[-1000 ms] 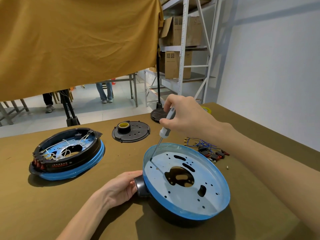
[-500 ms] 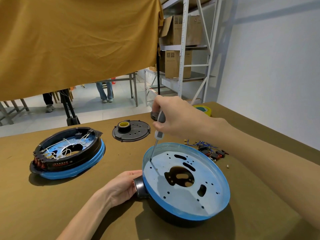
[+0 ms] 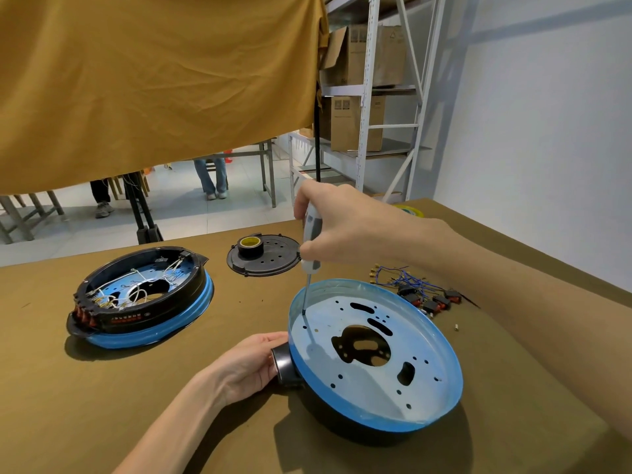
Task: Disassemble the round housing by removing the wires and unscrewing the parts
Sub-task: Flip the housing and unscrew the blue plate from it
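Observation:
A round blue-rimmed housing (image 3: pixel 420 401) with a pale perforated plate lies tilted in front of me. My left hand (image 3: pixel 251 366) grips the black knob (image 3: pixel 285 366) on its left side. My right hand (image 3: pixel 342 227) holds a grey-handled screwdriver (image 3: pixel 312 248) almost upright, its tip on the plate near the left rim. A second round housing (image 3: pixel 143 299), black ring on a blue base with white wires inside, sits at the left. Removed blue wires with switches (image 3: pixel 417 292) lie to the right.
A black round cover (image 3: pixel 270 260) with a tape roll (image 3: pixel 250 245) on it lies at the table's back. A small loose part (image 3: pixel 456 326) lies near the wires. A yellow cloth hangs above; shelves with boxes stand behind, and people's legs show beyond.
My right hand moved left and raised the screwdriver from a slant to nearly upright; its tip stayed near the plate's left rim. My left hand kept its grip on the knob.

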{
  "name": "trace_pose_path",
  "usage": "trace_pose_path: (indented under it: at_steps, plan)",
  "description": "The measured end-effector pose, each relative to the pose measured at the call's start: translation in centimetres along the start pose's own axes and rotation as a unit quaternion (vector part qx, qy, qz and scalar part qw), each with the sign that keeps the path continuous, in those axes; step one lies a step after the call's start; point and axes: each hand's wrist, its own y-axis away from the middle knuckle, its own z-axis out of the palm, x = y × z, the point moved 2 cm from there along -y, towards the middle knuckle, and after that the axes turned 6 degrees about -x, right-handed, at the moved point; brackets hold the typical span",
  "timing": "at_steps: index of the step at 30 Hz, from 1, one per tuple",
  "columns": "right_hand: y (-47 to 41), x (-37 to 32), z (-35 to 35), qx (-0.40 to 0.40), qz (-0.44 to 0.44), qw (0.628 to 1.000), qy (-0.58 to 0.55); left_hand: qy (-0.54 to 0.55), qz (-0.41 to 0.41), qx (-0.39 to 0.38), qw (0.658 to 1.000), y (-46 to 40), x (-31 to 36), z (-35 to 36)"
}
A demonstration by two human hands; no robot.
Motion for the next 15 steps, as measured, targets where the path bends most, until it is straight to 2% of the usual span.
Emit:
trace_pose_path:
  at_steps: [3,4,6,9,12,15]
  plan:
    - [0.1,-0.3,0.5,0.079,0.003,0.982,0.173,0.003,0.000,0.009,1.000,0.0,0.0,0.0]
    - [0.0,-0.3,0.6,0.096,0.009,0.977,0.191,0.004,0.000,0.008,1.000,0.0,0.0,0.0]
    - [-0.1,-0.1,0.5,0.069,0.015,0.990,0.122,0.003,0.000,0.004,1.000,0.1,0.0,0.1]
    - [0.1,0.0,-0.4,-0.015,0.019,1.000,0.008,0.001,-0.003,0.000,1.000,0.1,0.1,0.2]
    - [0.4,0.1,-0.4,-0.031,0.022,0.998,0.055,0.004,-0.001,0.004,1.000,0.2,0.1,0.2]
    - [0.1,0.1,0.0,0.052,0.027,0.985,0.160,0.006,0.000,0.009,1.000,0.3,0.1,0.4]
